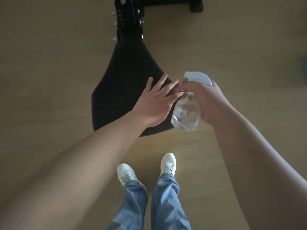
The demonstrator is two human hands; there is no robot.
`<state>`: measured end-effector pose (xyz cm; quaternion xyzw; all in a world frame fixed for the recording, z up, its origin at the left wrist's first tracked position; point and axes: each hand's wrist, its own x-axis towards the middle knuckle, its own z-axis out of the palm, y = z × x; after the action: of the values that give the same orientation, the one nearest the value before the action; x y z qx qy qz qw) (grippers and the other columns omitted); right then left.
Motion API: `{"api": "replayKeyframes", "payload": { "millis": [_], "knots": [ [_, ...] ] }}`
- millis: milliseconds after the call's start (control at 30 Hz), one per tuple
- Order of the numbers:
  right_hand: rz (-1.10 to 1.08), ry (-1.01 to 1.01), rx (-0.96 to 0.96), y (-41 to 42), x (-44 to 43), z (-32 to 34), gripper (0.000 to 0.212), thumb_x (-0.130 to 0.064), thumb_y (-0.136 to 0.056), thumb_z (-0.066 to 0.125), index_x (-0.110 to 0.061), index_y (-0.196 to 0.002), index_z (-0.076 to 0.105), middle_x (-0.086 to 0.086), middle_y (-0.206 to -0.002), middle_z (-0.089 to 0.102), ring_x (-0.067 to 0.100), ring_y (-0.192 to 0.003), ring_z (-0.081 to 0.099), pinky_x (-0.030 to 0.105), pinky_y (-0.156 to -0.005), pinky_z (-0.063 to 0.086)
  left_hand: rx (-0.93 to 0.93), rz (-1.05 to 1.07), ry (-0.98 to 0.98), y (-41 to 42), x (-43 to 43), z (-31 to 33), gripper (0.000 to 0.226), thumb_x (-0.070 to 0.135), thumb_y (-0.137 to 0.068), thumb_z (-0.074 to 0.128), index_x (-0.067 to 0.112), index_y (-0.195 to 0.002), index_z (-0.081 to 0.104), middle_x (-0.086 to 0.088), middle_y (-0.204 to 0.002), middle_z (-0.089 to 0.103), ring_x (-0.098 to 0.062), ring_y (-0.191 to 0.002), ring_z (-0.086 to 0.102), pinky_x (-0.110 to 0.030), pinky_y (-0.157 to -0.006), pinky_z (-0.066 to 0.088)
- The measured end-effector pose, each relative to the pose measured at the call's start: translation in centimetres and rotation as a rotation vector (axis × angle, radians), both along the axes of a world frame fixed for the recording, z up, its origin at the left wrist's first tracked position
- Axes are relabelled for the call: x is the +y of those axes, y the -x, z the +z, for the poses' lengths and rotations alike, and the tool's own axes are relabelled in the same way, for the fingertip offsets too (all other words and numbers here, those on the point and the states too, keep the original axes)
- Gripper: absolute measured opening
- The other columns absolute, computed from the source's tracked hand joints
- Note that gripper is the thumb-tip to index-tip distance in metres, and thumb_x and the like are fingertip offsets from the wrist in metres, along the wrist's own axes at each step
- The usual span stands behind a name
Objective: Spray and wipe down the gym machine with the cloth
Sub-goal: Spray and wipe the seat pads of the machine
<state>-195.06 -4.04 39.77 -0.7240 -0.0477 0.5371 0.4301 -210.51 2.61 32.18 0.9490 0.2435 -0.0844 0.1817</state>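
A clear spray bottle point(186, 112) with a pale trigger head point(198, 78) hangs over the right edge of a black padded seat point(119, 83) of the gym machine. My right hand point(211, 103) grips the bottle's neck, nozzle pointing left. My left hand point(154, 103) reaches across the seat with straight fingers, its fingertips touching the bottle's neck beside my right fingers. No cloth is in view.
The machine's black frame point(128, 19) with shiny bolts runs away from the seat toward the top, ending in a black base bar point(174, 4). Light wood floor point(49, 63) surrounds it. My white shoes point(167, 163) and jeans stand just below the seat.
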Motion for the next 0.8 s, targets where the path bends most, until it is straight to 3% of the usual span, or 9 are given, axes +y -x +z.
{"api": "replayKeyframes", "payload": {
  "millis": [133, 233, 367, 500, 633, 700, 800],
  "knots": [
    [-0.058, 0.011, -0.033, -1.5, -1.7, -0.3, 0.009, -0.008, -0.084, 0.077, -0.016, -0.086, 0.074, 0.006, -0.086, 0.064, 0.02, -0.077, 0.065, 0.041, -0.064, 0.063, -0.085, 0.073, 0.06, -2.1, 0.3, 0.2, 0.033, 0.026, -0.109, 0.033, 0.036, -0.125, 0.06, 0.005, -0.166, 0.033, -0.03, -0.16, 0.006, -0.062, -0.126, 0.002],
    [-0.13, 0.052, -0.038, -2.0, -2.4, -0.7, 0.015, -0.008, -0.081, 0.078, -0.014, -0.094, 0.073, 0.008, -0.091, 0.062, 0.023, -0.081, 0.064, 0.051, -0.07, 0.064, -0.148, -0.112, 0.108, 1.2, -1.1, 0.7, 0.02, 0.02, -0.105, 0.048, 0.034, -0.107, 0.061, 0.01, -0.158, 0.043, -0.03, -0.158, 0.014, -0.06, -0.127, 0.007],
    [-0.173, 0.052, -0.011, -2.2, -2.3, -1.1, 0.021, -0.008, -0.083, 0.077, -0.012, -0.103, 0.072, 0.008, -0.097, 0.061, 0.023, -0.085, 0.062, 0.037, -0.062, 0.06, -0.145, -0.328, 0.046, 4.7, -3.3, 0.4, 0.022, 0.024, -0.098, 0.062, 0.033, -0.118, 0.066, 0.006, -0.157, 0.045, -0.032, -0.155, 0.025, -0.061, -0.125, 0.018],
    [-0.134, 0.05, -0.028, -1.8, -1.5, -1.6, 0.016, -0.01, -0.083, 0.076, -0.015, -0.098, 0.072, 0.006, -0.09, 0.06, 0.022, -0.081, 0.061, 0.034, -0.06, 0.059, -0.091, -0.42, -0.019, 3.3, -1.0, 0.4, 0.034, 0.038, -0.104, 0.043, 0.034, -0.131, 0.063, 0.001, -0.163, 0.039, -0.033, -0.155, 0.025, -0.062, -0.123, 0.022],
    [-0.259, 0.028, -0.013, -4.0, -0.2, -1.2, 0.014, -0.007, -0.082, 0.075, -0.016, -0.092, 0.07, 0.006, -0.09, 0.059, 0.022, -0.077, 0.06, 0.047, -0.07, 0.065, 0.047, -0.13, -0.007, 0.0, 0.1, 0.9, 0.042, 0.037, -0.108, 0.03, 0.043, -0.147, 0.044, 0.005, -0.17, 0.02, -0.032, -0.159, 0.006, -0.062, -0.126, 0.006],
    [-0.245, 0.054, -0.013, -4.7, -0.2, -1.4, 0.014, -0.006, -0.083, 0.075, -0.014, -0.092, 0.068, 0.008, -0.09, 0.057, 0.023, -0.073, 0.06, 0.055, -0.075, 0.065, 0.071, 0.048, -0.004, -2.5, 1.6, 0.9, 0.037, 0.034, -0.107, 0.029, 0.044, -0.136, 0.049, 0.002, -0.17, 0.022, -0.034, -0.159, 0.005, -0.065, -0.125, 0.001],
    [-0.135, 0.098, -0.094, -5.2, -0.2, -2.2, 0.014, -0.01, -0.084, 0.076, -0.012, -0.097, 0.07, 0.009, -0.093, 0.056, 0.024, -0.08, 0.06, 0.053, -0.072, 0.066, 0.148, 0.165, -0.03, -5.0, 6.7, 0.5, 0.039, 0.031, -0.105, 0.027, 0.039, -0.129, 0.057, -0.002, -0.169, 0.026, -0.036, -0.158, 0.009, -0.069, -0.122, 0.002]
  ]
}}
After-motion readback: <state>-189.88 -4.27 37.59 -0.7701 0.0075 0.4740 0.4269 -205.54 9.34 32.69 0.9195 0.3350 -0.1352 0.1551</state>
